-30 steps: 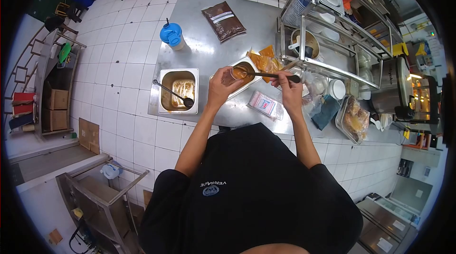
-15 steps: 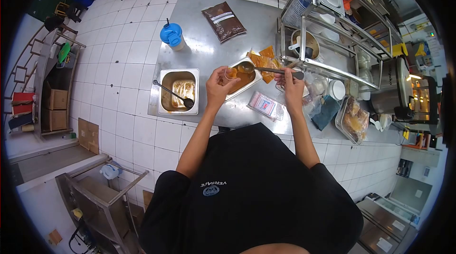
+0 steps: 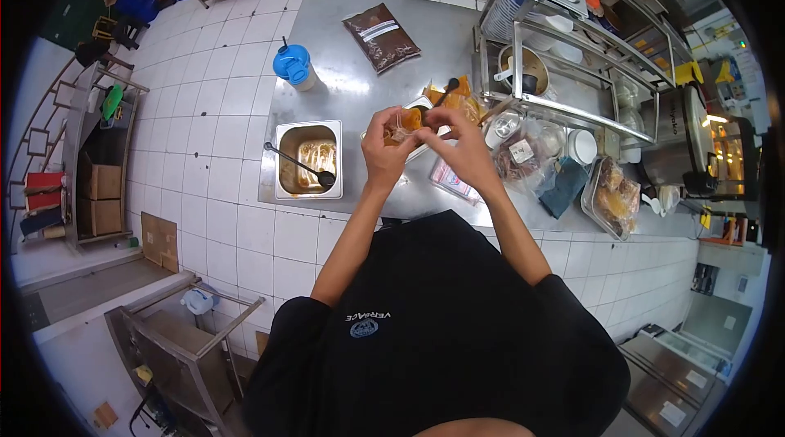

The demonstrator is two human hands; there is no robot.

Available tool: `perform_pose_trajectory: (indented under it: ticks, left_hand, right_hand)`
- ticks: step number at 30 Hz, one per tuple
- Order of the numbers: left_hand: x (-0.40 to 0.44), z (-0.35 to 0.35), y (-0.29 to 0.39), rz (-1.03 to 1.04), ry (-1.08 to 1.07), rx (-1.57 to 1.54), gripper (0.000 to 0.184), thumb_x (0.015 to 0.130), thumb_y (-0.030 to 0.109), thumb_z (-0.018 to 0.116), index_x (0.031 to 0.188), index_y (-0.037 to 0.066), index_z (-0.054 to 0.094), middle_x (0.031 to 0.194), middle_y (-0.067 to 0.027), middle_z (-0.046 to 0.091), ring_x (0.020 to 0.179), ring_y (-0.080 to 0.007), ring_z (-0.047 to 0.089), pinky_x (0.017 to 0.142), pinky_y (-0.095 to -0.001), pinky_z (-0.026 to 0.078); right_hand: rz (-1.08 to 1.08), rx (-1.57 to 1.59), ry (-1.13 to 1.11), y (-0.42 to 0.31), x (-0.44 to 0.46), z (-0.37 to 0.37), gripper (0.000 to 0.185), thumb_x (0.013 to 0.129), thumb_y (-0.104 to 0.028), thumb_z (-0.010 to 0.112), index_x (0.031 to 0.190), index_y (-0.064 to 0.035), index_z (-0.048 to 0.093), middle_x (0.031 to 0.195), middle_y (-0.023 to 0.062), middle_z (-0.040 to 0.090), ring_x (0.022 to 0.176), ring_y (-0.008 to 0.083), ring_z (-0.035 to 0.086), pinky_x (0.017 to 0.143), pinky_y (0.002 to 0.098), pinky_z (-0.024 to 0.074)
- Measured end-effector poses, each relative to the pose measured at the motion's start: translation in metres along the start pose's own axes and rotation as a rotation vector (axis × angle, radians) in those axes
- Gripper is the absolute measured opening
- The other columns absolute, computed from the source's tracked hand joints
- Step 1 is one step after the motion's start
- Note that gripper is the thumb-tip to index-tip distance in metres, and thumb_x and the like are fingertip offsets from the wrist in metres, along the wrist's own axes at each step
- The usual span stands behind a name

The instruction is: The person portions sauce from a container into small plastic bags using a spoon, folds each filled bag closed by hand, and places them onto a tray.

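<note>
My left hand (image 3: 383, 149) is closed around a small clear cup (image 3: 410, 120) with orange-brown sauce in it. Fingers of my right hand (image 3: 458, 143) meet the cup's near side; whether they grip it or something small is hidden. Both hands are above a steel pan (image 3: 422, 102), mostly covered by them. A black ladle (image 3: 447, 91) leans in that pan, its handle pointing up and right. Orange sauce bags (image 3: 464, 102) lie behind my right hand. Left of my hands, a second steel pan (image 3: 282, 181) holds another black ladle (image 3: 304, 164) and some sauce.
On the steel table (image 3: 327, 24) are a blue-lidded bottle (image 3: 296, 67), a brown pouch (image 3: 381, 36) and a pink-and-white packet (image 3: 452, 181). To the right stand a metal rack (image 3: 576, 118), a white-lidded tub (image 3: 581, 149), a dark cloth (image 3: 561, 186) and a tray of bagged food (image 3: 612, 196).
My right hand has let go of the ladle, which now rests in the pan, and has moved left to the cup. The view has shifted slightly.
</note>
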State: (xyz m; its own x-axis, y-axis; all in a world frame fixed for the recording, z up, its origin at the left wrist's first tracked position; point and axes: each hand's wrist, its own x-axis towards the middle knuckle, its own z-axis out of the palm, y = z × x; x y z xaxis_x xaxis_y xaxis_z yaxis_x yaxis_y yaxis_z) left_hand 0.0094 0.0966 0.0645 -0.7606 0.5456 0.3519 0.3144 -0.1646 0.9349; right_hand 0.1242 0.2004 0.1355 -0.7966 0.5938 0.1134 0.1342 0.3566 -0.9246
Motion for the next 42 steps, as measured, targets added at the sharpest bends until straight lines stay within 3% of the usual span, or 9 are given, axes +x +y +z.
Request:
perform_pose_trajectory:
  ticks: [5,10,17,23,26,31,35,37,42]
  left_hand:
    - [0.006,0.011,0.016,0.115,0.048,0.082,0.046,0.076,0.008,0.083,0.115,0.002,0.059,0.103,-0.0092,0.067,0.092,-0.0159,0.066,0.080,-0.0286,0.054]
    - [0.011,0.006,0.027,-0.243,-0.052,-0.418,0.030,0.085,0.004,0.074,0.112,-0.001,0.060,0.098,-0.0081,0.069,0.092,-0.0133,0.065,0.080,-0.0255,0.053]
    - [0.017,0.021,0.046,-0.384,0.013,-0.529,0.017,0.091,0.011,0.070,0.100,-0.002,0.065,0.093,-0.0070,0.070,0.083,-0.0097,0.065,0.077,-0.0229,0.052]
    - [0.017,0.039,0.059,-0.300,0.017,-0.424,0.019,0.094,0.015,0.068,0.100,-0.002,0.063,0.092,-0.0060,0.070,0.082,-0.0089,0.063,0.076,-0.0222,0.051]
    - [0.017,0.049,0.060,-0.306,0.026,-0.431,0.018,0.095,0.015,0.066,0.102,-0.001,0.062,0.093,-0.0048,0.068,0.084,-0.0084,0.062,0.079,-0.0220,0.050]
    - [0.010,0.060,0.052,-0.307,-0.140,-0.423,0.017,0.097,0.014,0.064,0.103,-0.001,0.061,0.097,-0.0047,0.066,0.089,-0.0085,0.060,0.081,-0.0225,0.049]
    - [0.003,0.076,0.043,-0.273,-0.226,-0.315,0.013,0.098,0.010,0.060,0.103,-0.002,0.060,0.099,-0.0059,0.065,0.090,-0.0094,0.060,0.081,-0.0236,0.048]
    - [-0.003,0.088,0.043,-0.236,-0.280,-0.293,0.012,0.098,0.009,0.059,0.102,-0.002,0.060,0.099,-0.0061,0.065,0.090,-0.0095,0.059,0.081,-0.0238,0.048]
    - [-0.017,0.120,0.056,-0.170,-0.386,-0.211,0.010,0.096,0.008,0.062,0.096,-0.002,0.061,0.096,-0.0064,0.066,0.088,-0.0104,0.060,0.081,-0.0243,0.048]
  right_hand:
    - [0.012,-0.018,-0.037,0.002,0.006,-0.005,0.022,0.091,-0.018,0.069,0.103,0.0003,0.068,0.091,0.0068,0.069,0.083,0.0162,0.067,0.075,0.0305,0.0520]
    - [0.084,0.121,0.125,-0.008,0.006,-0.022,0.017,0.093,-0.015,0.066,0.098,0.0016,0.068,0.085,0.0046,0.067,0.078,0.0099,0.063,0.072,0.0256,0.0491]
    - [0.032,0.362,0.236,-0.005,-0.002,-0.024,0.017,0.093,-0.013,0.067,0.098,0.0025,0.067,0.086,0.0051,0.067,0.078,0.0090,0.062,0.073,0.0242,0.0484]
    - [-0.128,0.045,0.375,-0.006,-0.007,-0.033,0.015,0.092,-0.012,0.066,0.100,0.0010,0.066,0.093,0.0057,0.067,0.082,0.0117,0.062,0.074,0.0253,0.0484]
    - [-0.039,0.236,0.337,-0.008,-0.007,-0.038,0.013,0.092,-0.011,0.066,0.097,0.0008,0.066,0.093,0.0072,0.067,0.082,0.0123,0.061,0.073,0.0265,0.0485]
    - [-0.174,0.019,0.302,-0.002,-0.017,-0.061,0.015,0.091,-0.012,0.064,0.099,0.0009,0.064,0.089,0.0112,0.064,0.075,0.0207,0.060,0.068,0.0301,0.0472]
    - [-0.077,0.041,0.304,0.000,-0.028,-0.076,0.015,0.090,-0.010,0.066,0.100,0.0017,0.065,0.089,0.0110,0.065,0.075,0.0185,0.061,0.070,0.0301,0.0480]
    - [-0.246,-0.039,0.256,0.010,-0.036,-0.084,0.015,0.090,-0.011,0.065,0.099,0.0015,0.064,0.090,0.0129,0.064,0.078,0.0236,0.062,0.071,0.0325,0.0486]
    - [-0.160,-0.052,0.281,0.026,-0.061,-0.117,0.013,0.089,-0.010,0.065,0.096,0.0008,0.064,0.089,0.0136,0.063,0.079,0.0276,0.062,0.072,0.0365,0.0483]
